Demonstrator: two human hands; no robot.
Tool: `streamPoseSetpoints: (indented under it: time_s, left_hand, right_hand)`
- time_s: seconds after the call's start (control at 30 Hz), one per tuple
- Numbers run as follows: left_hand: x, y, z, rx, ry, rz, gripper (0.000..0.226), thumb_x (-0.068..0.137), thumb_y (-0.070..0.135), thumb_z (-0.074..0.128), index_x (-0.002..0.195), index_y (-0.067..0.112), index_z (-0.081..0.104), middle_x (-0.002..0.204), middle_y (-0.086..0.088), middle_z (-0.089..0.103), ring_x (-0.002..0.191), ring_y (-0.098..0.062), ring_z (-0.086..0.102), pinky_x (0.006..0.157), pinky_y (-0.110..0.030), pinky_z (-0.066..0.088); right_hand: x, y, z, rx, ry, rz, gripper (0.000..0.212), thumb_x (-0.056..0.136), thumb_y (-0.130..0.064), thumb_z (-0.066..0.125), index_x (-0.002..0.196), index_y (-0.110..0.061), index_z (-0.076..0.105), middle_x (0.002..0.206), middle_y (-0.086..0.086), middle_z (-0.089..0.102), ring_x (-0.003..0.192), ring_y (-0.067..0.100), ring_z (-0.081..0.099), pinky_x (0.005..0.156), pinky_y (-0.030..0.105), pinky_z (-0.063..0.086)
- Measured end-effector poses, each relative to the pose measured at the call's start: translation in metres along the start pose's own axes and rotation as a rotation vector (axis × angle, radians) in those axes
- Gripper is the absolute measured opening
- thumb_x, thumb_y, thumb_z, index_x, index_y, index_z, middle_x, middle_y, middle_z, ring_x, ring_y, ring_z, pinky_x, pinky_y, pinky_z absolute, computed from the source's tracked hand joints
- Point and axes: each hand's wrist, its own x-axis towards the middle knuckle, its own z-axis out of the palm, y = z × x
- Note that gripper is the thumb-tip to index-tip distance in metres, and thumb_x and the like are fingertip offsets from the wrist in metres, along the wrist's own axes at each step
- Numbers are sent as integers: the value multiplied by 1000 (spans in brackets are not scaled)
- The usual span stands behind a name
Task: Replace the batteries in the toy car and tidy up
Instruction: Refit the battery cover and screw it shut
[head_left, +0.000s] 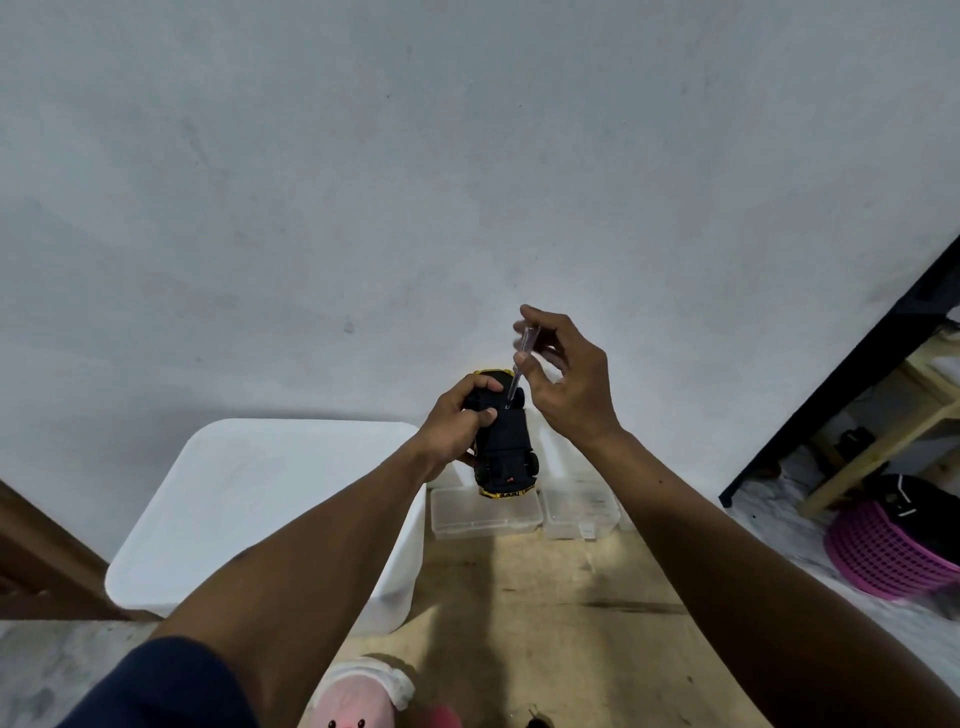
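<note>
Black-bottomed toy car (506, 447) sits underside-up at frame centre, gripped by the left hand (457, 421). Right hand (563, 384) pinches a clear-handled screwdriver (528, 342), tip touching the car's underside. Clear plastic boxes (483, 514) lie just below on the wooden table (545, 597).

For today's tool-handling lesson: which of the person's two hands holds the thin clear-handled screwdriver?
The right hand pinches the thin clear-handled screwdriver; the left hand instead grips the upturned black-and-yellow plastic toy car.
</note>
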Motion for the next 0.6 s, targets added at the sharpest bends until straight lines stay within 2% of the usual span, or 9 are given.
streamPoseSetpoints:
  time_s: [0.07,0.17,0.2,0.3,0.33,0.4,0.47,0.53,0.6]
  left_hand:
    - [0,0,-1,-13,8,-8,30,98,3,48,116,25,59,115,-5,63,80,-26,62,53,-32,56]
    - [1,-1,-3,-23,28,-10,31,98,3,48,115,27,59,118,-6,64,81,-28,64,56,-35,57]
    - [1,-1,-3,-29,33,-10,31,98,4,48,115,27,59,119,-6,64,82,-28,65,56,-36,57]
    - [2,-2,-4,-36,33,-12,31,99,4,49,115,29,59,120,-6,63,84,-29,66,58,-38,58]
    - [2,-2,-4,-36,32,-11,31,98,4,50,115,29,59,120,-6,63,83,-29,65,58,-38,58]
    - [2,-1,-2,-33,27,-6,31,98,4,50,115,28,59,120,-7,62,81,-29,65,57,-37,58]
    - [1,-1,-1,-32,24,0,31,97,4,50,115,28,60,120,-6,62,81,-29,65,57,-37,58]
    - [0,-1,-2,-36,32,-3,31,98,4,50,115,28,60,120,-5,62,82,-29,66,58,-38,58]
    - [0,-2,-5,-40,40,-8,30,98,4,51,115,28,60,118,-5,63,82,-29,66,60,-40,59]
  right_hand:
    - [2,-1,-3,6,-15,32,44,89,9,61,130,-8,59,116,5,70,107,14,69,92,34,58]
    - [1,0,-3,1,51,41,42,83,5,73,122,-8,65,95,0,70,89,14,70,73,36,62]
    - [1,0,-3,2,57,36,42,81,3,76,120,-8,66,93,0,69,88,15,70,73,37,62]
    - [0,0,-3,5,-28,-11,45,85,4,73,127,-8,62,109,5,71,104,16,69,93,39,57]
    - [0,0,-3,-5,-52,-17,46,86,6,69,129,-9,60,113,5,71,108,16,69,96,38,56]
    - [0,-2,-2,-25,-42,-2,47,86,9,66,129,-10,62,108,1,71,100,14,70,87,37,60]
    - [1,-1,1,-47,8,-17,44,84,6,71,125,-8,65,100,-3,69,92,11,69,78,36,62]
    - [1,1,1,-48,28,-29,43,84,3,74,125,-6,64,100,-1,68,92,10,68,81,35,62]
    - [0,1,-1,-33,1,-18,46,86,4,70,130,-7,60,109,2,69,101,12,68,88,36,59]
